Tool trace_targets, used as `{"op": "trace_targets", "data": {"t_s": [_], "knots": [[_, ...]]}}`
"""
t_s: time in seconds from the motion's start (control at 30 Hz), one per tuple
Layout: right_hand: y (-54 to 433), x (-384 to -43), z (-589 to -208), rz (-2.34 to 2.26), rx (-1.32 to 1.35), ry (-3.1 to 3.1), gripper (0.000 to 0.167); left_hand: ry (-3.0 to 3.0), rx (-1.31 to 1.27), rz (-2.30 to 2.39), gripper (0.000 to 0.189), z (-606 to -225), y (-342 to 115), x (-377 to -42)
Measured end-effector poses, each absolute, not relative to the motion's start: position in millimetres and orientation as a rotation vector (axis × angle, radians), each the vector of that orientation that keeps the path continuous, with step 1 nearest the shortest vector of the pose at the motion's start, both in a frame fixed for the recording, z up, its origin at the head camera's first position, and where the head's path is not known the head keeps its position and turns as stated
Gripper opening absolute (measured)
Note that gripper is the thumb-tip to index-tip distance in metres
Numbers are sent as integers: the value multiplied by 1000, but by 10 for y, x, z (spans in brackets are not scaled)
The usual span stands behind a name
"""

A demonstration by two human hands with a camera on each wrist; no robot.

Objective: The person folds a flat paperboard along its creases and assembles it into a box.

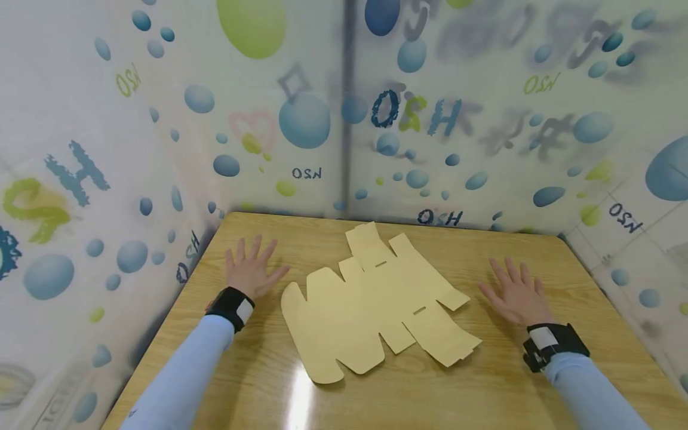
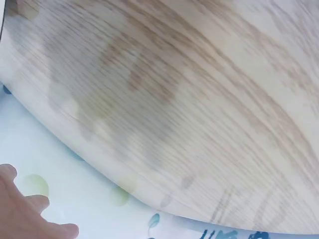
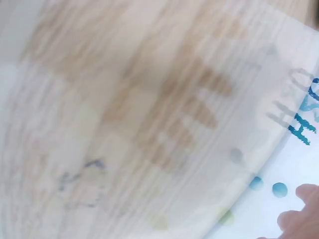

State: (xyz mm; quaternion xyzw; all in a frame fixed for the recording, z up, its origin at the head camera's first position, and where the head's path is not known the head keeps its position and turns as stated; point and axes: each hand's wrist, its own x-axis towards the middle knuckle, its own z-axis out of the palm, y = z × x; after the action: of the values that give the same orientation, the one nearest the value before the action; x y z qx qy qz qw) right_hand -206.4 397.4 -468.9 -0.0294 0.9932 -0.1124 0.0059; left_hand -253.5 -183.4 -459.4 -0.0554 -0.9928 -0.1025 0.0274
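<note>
A flat, unfolded cardboard box blank (image 1: 371, 304) of pale yellow-tan lies on the wooden table, its flaps and two small slots spread out. To its left my left hand (image 1: 251, 269) is held with fingers spread, apart from the cardboard and holding nothing. On the other side, my right hand (image 1: 518, 292) has its fingers extended too, with bare table between it and the nearest flap. At the lower left of the left wrist view, fingertips (image 2: 37, 204) show. The right wrist view has a few fingertips (image 3: 294, 214) at its lower right corner.
The glossy wooden table (image 1: 258, 370) reflects light near its front. Behind it and on both sides stand white walls or sheets (image 1: 301, 197) printed with blue and green dots and letters. Each wrist bears a black strap (image 1: 231, 307) with a camera.
</note>
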Motion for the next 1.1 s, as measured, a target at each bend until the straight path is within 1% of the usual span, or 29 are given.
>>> {"op": "trace_targets", "data": {"t_s": [0.23, 0.43, 0.53, 0.63, 0.77, 0.93, 1.1], "knots": [[3814, -2139, -4573, -341, -157, 3112, 83, -3039, -261, -344, 79, -4512, -1617, -2528], [3630, -2280, -4526, -414, -256, 3112, 82, -3024, -391, -352, 76, -4507, -1307, -2564], [3526, -2329, -4511, -480, -309, 3093, 80, -3068, -472, -325, 75, -4488, -1114, -2545], [3431, -2369, -4509, -551, -332, 3060, 73, -3117, -546, -311, 75, -4455, -904, -2502], [3329, -2422, -4503, -633, -273, 2970, 67, -3155, -681, -228, 77, -4438, -637, -2412], [3256, -2475, -4515, -673, -180, 2830, 70, -3148, -848, -120, 80, -4488, -420, -2294], [3221, -2498, -4530, -725, -137, 2756, 72, -3174, -886, -99, 83, -4560, -360, -2245]]}}
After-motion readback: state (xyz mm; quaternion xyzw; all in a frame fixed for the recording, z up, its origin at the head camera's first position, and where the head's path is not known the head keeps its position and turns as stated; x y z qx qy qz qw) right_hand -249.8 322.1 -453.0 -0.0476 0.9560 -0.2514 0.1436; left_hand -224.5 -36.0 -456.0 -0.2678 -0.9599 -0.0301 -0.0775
